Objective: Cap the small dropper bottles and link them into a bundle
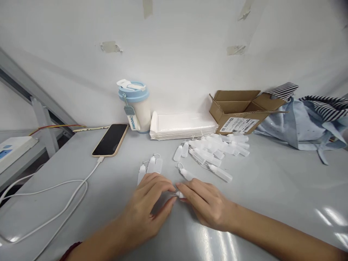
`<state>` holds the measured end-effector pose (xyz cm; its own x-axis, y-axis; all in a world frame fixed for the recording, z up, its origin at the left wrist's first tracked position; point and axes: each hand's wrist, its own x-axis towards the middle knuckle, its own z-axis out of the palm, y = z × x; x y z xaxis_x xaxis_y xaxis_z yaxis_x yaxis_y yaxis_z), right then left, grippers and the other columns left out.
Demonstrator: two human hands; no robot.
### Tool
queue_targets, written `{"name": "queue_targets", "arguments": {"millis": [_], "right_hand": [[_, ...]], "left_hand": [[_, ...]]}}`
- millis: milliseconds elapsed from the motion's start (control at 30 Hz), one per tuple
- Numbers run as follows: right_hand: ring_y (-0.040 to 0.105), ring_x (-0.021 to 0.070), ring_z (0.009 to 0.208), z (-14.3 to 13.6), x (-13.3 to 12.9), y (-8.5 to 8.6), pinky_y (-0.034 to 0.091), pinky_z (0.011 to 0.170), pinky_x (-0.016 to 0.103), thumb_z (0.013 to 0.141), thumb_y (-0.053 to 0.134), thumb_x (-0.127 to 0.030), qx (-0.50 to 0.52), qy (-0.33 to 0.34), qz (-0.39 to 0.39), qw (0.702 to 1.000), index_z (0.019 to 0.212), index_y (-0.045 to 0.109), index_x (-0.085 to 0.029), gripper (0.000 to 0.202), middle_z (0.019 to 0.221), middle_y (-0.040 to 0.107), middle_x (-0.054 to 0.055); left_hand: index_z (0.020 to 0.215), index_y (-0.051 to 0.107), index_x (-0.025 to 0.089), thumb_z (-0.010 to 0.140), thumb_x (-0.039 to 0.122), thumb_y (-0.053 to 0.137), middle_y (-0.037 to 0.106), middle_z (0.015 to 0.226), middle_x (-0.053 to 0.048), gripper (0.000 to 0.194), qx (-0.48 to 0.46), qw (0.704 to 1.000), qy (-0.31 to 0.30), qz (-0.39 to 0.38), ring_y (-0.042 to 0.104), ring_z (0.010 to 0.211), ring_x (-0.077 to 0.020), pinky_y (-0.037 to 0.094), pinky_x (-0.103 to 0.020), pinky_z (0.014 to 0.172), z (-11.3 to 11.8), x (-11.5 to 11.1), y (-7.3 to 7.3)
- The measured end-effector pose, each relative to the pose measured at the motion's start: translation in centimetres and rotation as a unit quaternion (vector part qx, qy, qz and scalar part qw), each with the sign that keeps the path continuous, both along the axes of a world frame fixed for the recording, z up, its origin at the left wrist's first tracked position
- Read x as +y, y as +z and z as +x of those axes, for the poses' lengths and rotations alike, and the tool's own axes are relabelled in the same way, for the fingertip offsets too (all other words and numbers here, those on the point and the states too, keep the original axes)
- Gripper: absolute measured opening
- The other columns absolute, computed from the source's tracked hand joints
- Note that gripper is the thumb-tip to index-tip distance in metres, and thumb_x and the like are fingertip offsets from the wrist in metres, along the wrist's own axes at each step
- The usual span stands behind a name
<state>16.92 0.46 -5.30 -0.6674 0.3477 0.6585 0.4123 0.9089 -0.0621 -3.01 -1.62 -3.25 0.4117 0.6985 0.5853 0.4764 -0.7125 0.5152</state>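
Observation:
My right hand (203, 203) is closed around a small translucent squeeze bottle (179, 194); its white conical tip pokes out towards the left, and the fingers cover the body. Facing that tip, my left hand (150, 201) curves in a C shape, thumb and forefinger apart at either side of it. Just beyond my right fingers lies another squeeze bottle (187, 174) with a looped cap strap. Behind my left hand are a few more bottles (154, 165) side by side, partly hidden by the fingers. A loose pile of similar bottles (210, 148) spreads farther back.
Along the wall stand a blue-lidded cup (140, 108), a stack of white packets (182, 125) and an open cardboard box (239, 121). A light blue cloth bag (296, 123) lies at right. A phone (111, 140) with a white charging cable (73, 199) rests on the grey table (272, 195).

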Motion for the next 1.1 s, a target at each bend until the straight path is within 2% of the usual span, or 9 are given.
{"name": "queue_targets", "arguments": {"millis": [633,1100], "right_hand": [[0.05,0.015,0.059,0.07,0.08,0.04,0.04,0.045,0.025,0.085,0.045,-0.002,0.007,-0.013,0.016,1.0,0.115,0.048,-0.003,0.031,0.07,0.06,0.007],[0.053,0.0167,0.064,0.04,-0.15,-0.2,0.046,0.05,0.026,0.089,0.039,-0.006,-0.013,0.011,-0.046,0.999,0.12,0.045,-0.005,0.032,0.074,0.059,0.009]], "left_hand": [[0.09,0.054,0.018,0.081,0.002,0.051,0.06,0.08,-0.004,0.018,0.005,1.0,0.001,-0.003,0.054,0.078,-0.0176,0.045,-0.035,0.073,-0.24,0.06,0.0],[0.089,0.054,0.017,0.082,-0.003,0.049,0.06,0.077,-0.004,0.021,-0.007,0.999,-0.05,-0.007,0.053,0.073,-0.0162,0.046,-0.034,0.069,-0.33,0.37,-0.49]]}}
